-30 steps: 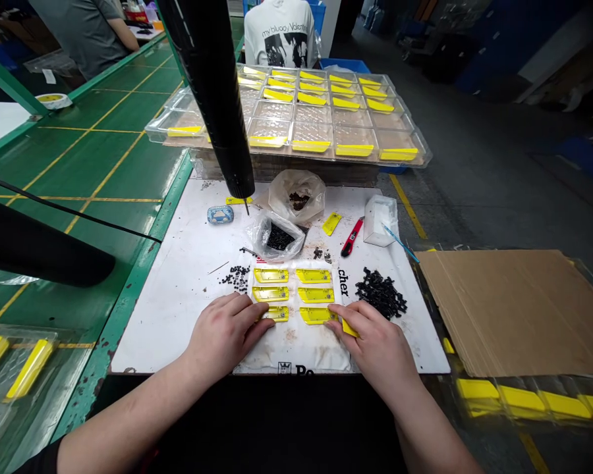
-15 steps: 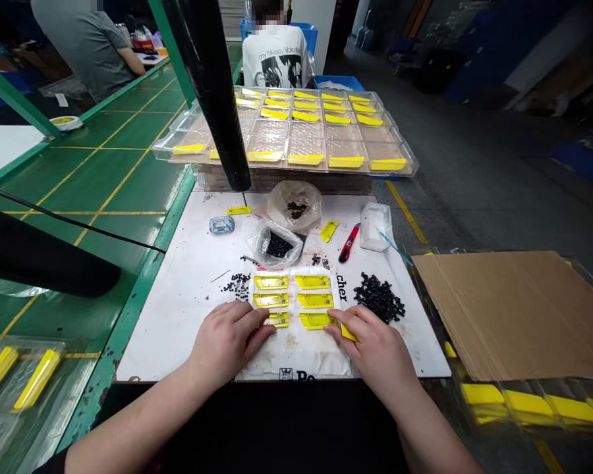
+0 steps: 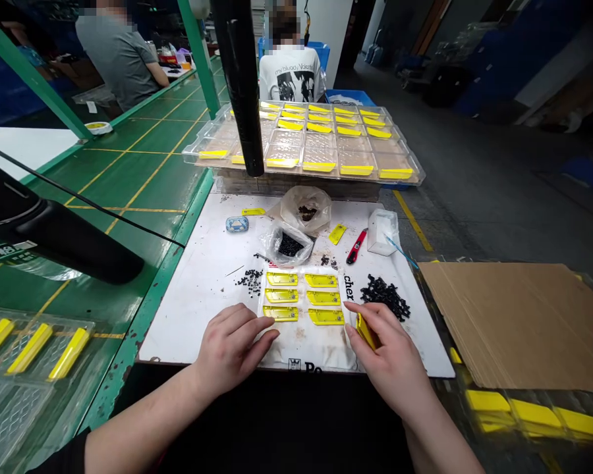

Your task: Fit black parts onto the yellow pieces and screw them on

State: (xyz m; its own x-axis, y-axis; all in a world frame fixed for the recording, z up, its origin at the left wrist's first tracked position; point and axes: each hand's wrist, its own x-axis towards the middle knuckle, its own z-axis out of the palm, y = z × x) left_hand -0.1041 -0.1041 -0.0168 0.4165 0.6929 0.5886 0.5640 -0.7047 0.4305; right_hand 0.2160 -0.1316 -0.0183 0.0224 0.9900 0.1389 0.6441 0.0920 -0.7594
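Note:
Several yellow plastic pieces (image 3: 325, 298) lie in two columns on a white printed bag (image 3: 304, 345) on the work board. Beside the lower left piece (image 3: 282, 314) is my left hand (image 3: 234, 342), holding nothing, its thumb and index finger apart; the index fingertip is at the piece's lower edge. My right hand (image 3: 388, 342) is right of the columns, curled round a yellow plastic piece (image 3: 366, 330) that rests in the palm. Whether more than one piece is in that hand, I cannot tell. A heap of small black parts (image 3: 384, 297) lies just beyond it.
Behind the bag stand two plastic bags of small parts (image 3: 290, 247), a red utility knife (image 3: 356, 247) and a white box (image 3: 382, 232). A clear compartment tray (image 3: 321, 148) spans the back. Black tubes (image 3: 242, 85) hang at left; cardboard (image 3: 518, 322) lies right.
My right hand has drawn back from the lower right piece, still holding yellow plastic. My left hand has come off the lower left piece, uncovering it. The whole view has shifted slightly.

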